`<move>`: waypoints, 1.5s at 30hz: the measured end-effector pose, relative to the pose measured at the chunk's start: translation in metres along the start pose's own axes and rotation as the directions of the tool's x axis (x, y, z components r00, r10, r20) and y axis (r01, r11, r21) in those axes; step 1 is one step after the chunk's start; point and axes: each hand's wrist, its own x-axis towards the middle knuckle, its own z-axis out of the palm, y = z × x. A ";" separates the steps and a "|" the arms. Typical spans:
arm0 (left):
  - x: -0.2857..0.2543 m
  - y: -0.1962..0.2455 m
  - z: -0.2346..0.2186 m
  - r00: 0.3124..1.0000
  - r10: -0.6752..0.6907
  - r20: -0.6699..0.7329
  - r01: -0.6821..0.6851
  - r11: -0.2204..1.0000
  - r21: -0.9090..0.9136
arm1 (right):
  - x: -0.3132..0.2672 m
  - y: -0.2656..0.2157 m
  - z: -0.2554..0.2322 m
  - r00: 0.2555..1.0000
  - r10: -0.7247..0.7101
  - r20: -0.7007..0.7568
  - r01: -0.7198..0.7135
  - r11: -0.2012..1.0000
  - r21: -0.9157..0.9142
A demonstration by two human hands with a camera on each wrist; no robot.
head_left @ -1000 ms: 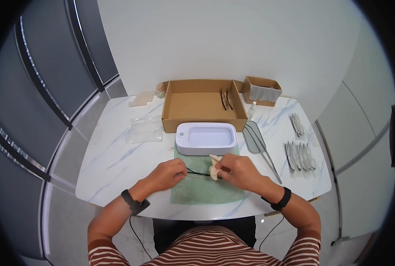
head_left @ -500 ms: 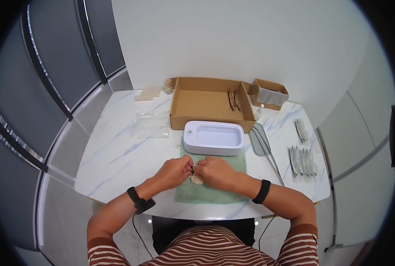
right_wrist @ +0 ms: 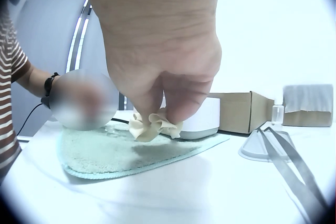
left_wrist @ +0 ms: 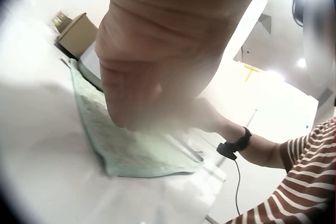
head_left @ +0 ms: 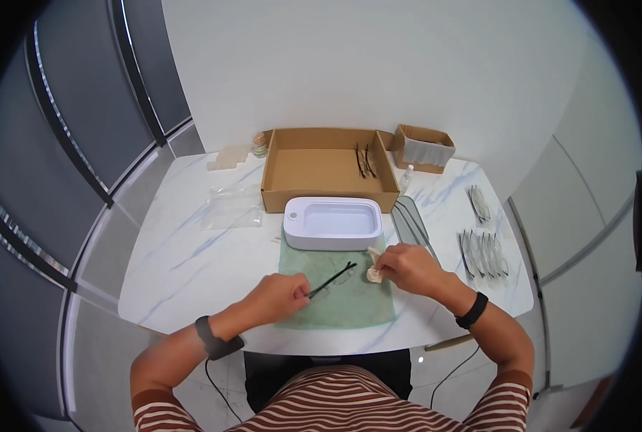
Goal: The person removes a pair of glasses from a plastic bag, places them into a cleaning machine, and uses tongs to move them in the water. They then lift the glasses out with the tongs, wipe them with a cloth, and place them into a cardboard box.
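Black slim-armed eyeglasses (head_left: 332, 280) are in the L hand (head_left: 286, 297), thumb & fingers pinching one end; the rest sticks out over the pale-green fabric towel (head_left: 335, 318), lenses prob. clear but too small to be sure. R hand (head_left: 411, 266) pinches a crumpled cream cloth (head_left: 373, 274) just above the towel's R side, apart from the eyeglasses. Behind: lilac-white oblong plastic tub (head_left: 328, 242) at the towel's far edge, then open brown cardboard box (head_left: 314, 201) w/ dark-armed glasses (head_left: 360, 161) inside. Far R of the white marbled table (head_left: 191, 266): more thin-armed glasses (head_left: 484, 255) in a row.
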 end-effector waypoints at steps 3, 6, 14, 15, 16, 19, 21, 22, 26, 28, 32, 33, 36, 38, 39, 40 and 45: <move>0.005 0.010 0.002 0.988 0.155 0.004 -0.154 0.973 0.170 | -0.008 -0.001 -0.010 0.997 0.049 -0.067 -0.046 0.998 0.046; 0.032 0.018 -0.005 0.921 0.389 0.028 -0.373 0.856 0.357 | -0.013 -0.007 -0.018 0.989 0.114 -0.096 -0.103 0.988 0.114; 0.092 0.010 0.005 0.749 0.597 0.287 -0.660 0.630 0.410 | -0.027 -0.027 -0.031 0.984 0.100 -0.149 -0.077 0.985 0.154; 0.093 0.009 0.004 0.760 0.588 0.279 -0.646 0.631 0.430 | -0.030 -0.028 -0.033 0.983 0.108 -0.151 -0.085 0.984 0.154; 0.094 0.008 0.003 0.772 0.576 0.270 -0.630 0.633 0.450 | -0.031 -0.027 -0.034 0.980 0.121 -0.157 -0.093 0.980 0.173; 0.086 0.018 0.002 0.882 0.435 0.181 -0.464 0.739 0.489 | -0.027 -0.026 -0.036 0.974 0.187 -0.131 -0.149 0.955 0.256; 0.081 0.019 0.007 0.929 0.337 0.151 -0.369 0.813 0.450 | -0.019 -0.025 -0.035 0.968 0.229 -0.100 -0.188 0.931 0.314; 0.079 0.019 0.009 0.962 0.239 0.129 -0.271 0.874 0.404 | -0.012 -0.023 -0.033 0.980 0.183 -0.082 -0.154 0.947 0.283; 0.070 0.007 0.020 0.980 0.116 0.163 -0.167 0.925 0.341 | 0.019 -0.022 -0.003 0.997 -0.004 -0.083 0.022 0.975 0.220; 0.060 0.007 0.018 0.994 0.077 0.084 -0.097 0.956 0.277 | 0.035 -0.030 0.009 0.998 -0.013 -0.058 0.026 0.973 0.229; 0.048 -0.004 0.009 0.999 0.030 0.022 -0.034 0.984 0.176 | 0.054 -0.035 0.046 0.984 -0.167 -0.068 0.176 0.967 0.185; 0.046 -0.006 0.008 0.999 0.035 0.024 -0.039 0.983 0.179 | 0.057 -0.038 0.053 0.982 -0.184 -0.051 0.190 0.966 0.175; 0.045 -0.016 0.013 0.999 0.043 0.021 -0.046 0.985 0.165 | 0.059 -0.042 0.062 0.977 -0.213 -0.002 0.211 0.965 0.159; 0.044 -0.018 0.016 0.999 0.048 0.022 -0.050 0.988 0.146 | 0.058 -0.043 0.061 0.975 -0.219 0.029 0.212 0.965 0.154; 0.044 -0.017 0.017 0.999 0.052 0.006 -0.053 0.989 0.138 | 0.057 -0.043 0.055 0.979 -0.201 0.029 0.194 0.969 0.150; 0.044 -0.015 0.017 0.998 0.057 -0.007 -0.056 0.990 0.129 | 0.055 -0.040 0.051 0.983 -0.180 0.028 0.174 0.974 0.148; 0.044 -0.014 0.017 0.999 0.045 -0.005 -0.045 0.992 0.122 | 0.036 -0.010 0.038 0.989 -0.142 0.034 0.138 0.986 0.094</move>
